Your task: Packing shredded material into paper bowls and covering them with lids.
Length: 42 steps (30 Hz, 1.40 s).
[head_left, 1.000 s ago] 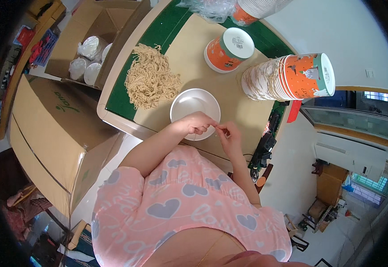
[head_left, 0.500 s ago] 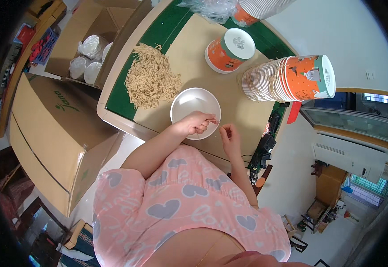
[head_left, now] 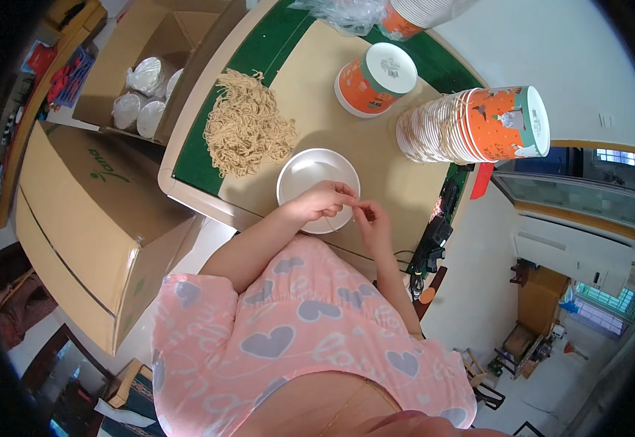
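My left hand (head_left: pixel 326 200) is closed in a pinch on a thin beige cord (head_left: pixel 332 225), whose end hangs below the fingers. Close beside it, my right hand (head_left: pixel 373 222) pinches too, its fingertips meeting the left ones at the cord. Fingers hide most of the cord there. Under both hands stands a paper bucket (head_left: pixel 297 177), its white inside facing up. A tangled heap of similar beige cords (head_left: pixel 248 127) lies to the left of it on the table.
Beyond lies an orange and green paper bucket (head_left: pixel 368 81), upside down. At right a long nested stack of such buckets (head_left: pixel 478 127) lies sideways. Clear plastic (head_left: pixel 343 14) sits at the far edge. Cardboard boxes (head_left: pixel 84 218) stand left; black adapters and cables (head_left: pixel 430 244) line the right edge.
My two hands have come together, the right moving up and left until the fingertips meet. The white bucket has shifted slightly toward me.
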Tool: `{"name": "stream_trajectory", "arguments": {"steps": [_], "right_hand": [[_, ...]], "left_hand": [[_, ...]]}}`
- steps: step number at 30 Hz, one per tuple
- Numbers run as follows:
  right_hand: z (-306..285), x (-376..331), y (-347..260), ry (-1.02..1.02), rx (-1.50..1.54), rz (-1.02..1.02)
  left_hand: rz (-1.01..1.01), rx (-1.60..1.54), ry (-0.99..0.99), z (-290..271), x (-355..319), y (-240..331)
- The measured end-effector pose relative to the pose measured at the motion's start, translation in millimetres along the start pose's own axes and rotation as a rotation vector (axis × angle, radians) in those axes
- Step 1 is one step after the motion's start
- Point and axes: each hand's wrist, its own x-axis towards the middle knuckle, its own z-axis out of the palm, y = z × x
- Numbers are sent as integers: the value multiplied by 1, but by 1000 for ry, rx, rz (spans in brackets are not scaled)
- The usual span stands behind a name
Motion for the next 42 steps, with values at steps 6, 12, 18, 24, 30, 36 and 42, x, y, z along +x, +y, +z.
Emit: {"name": "stream_trajectory", "arguments": {"steps": [6, 12, 18, 24, 30, 36, 42], "right_hand": [[-6, 1, -10, 1, 171, 143], [-3, 1, -10, 15, 439, 328], [3, 0, -6, 59, 521, 351], [1, -1, -10, -10, 437, 260], [-3, 0, -2, -29, 223, 107], [-1, 3, -9, -17, 158, 115], [0, 4, -8, 3, 157, 82]], "left_hand": [[266, 553, 97, 12, -15, 3], [822, 1243, 269, 19, -26, -5], [817, 1444, 250, 24, -34, 1], [805, 1266, 303, 20, -29, -10], [654, 1011, 349, 17, -24, -11], [574, 913, 344, 16, -24, -4], [597, 882, 352, 14, -20, -8]]}}
